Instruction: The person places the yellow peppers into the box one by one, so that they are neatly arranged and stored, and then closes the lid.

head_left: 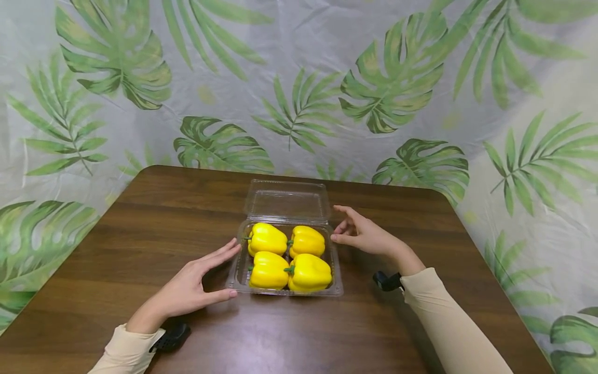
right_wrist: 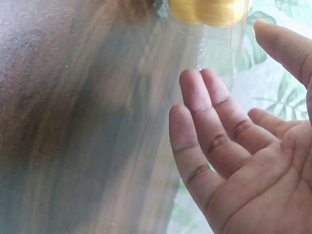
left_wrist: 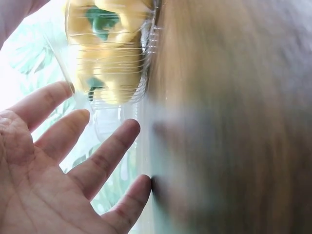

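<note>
Several yellow bell peppers (head_left: 310,274) with green stems lie in a clear plastic clamshell container (head_left: 337,289), whose lid (head_left: 287,200) is folded back flat on the far side. My left hand (head_left: 187,288) is spread at the container's left side, thumb near the front corner and fingertips by the left rim. On the other side my right hand (head_left: 366,234) is held with lightly bent fingers close to the right rim. Both palms, the left one (left_wrist: 44,175) and the right one (right_wrist: 258,170), show nothing held in the wrist views. Whether fingertips touch the plastic I cannot tell.
The container stands on a dark brown wooden table (head_left: 187,218) with rounded far corners. Behind it hangs a pale cloth (head_left: 308,47) printed with green leaves. Black wrist straps (head_left: 388,281) sit at both cuffs.
</note>
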### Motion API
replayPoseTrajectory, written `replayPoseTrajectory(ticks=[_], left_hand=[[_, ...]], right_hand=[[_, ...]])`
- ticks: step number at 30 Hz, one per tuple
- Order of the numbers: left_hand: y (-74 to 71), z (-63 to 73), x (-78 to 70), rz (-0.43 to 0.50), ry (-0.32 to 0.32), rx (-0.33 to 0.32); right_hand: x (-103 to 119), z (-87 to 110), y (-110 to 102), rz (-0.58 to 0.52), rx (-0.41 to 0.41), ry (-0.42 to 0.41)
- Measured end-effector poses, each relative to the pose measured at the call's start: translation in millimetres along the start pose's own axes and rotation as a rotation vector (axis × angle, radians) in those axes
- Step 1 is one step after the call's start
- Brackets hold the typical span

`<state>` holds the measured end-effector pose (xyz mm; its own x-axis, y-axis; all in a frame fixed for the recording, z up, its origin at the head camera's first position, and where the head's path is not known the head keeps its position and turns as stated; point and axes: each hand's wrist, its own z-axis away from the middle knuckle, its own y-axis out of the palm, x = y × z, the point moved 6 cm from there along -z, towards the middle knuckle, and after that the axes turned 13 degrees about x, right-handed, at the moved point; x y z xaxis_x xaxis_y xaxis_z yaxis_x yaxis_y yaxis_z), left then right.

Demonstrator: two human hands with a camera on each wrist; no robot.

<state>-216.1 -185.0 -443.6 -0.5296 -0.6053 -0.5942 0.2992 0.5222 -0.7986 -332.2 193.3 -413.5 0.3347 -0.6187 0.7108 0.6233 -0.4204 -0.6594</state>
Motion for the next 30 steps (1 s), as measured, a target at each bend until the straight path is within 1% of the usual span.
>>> replayPoseTrajectory(ticks=[5, 12, 18, 21, 23, 26, 30], left_hand=[[3.3, -7.8, -5.3, 0.010, 0.011, 0.015], [6.8, -12.9, -13.6, -0.007, 0.014, 0.030], [6.6, -19.9, -21.6, -0.039, 0.027, 0.048], [7.3, -23.2, -22.6, -0.040, 0.031, 0.063], [6.1, -25.7, -21.6, -0.024, 0.037, 0.072], [0.2, -31.3, -17.6, 0.032, 0.044, 0.076], [-11.7, -45.8, -8.9, 0.155, 0.033, 0.067]], right_hand=[[-5.7, 5.8, -0.2, -0.053, 0.007, -0.002], [-12.1, 12.8, -1.6, -0.095, 0.025, -0.009], [-22.1, 17.6, -3.8, -0.109, 0.026, -0.016], [-26.0, 20.3, -5.0, -0.117, 0.027, -0.013], [-28.2, 22.1, -5.7, -0.130, 0.031, -0.008], [-31.2, 24.1, -6.8, -0.153, 0.038, -0.001], [-34.4, 25.7, -8.3, -0.178, 0.048, -0.008]])
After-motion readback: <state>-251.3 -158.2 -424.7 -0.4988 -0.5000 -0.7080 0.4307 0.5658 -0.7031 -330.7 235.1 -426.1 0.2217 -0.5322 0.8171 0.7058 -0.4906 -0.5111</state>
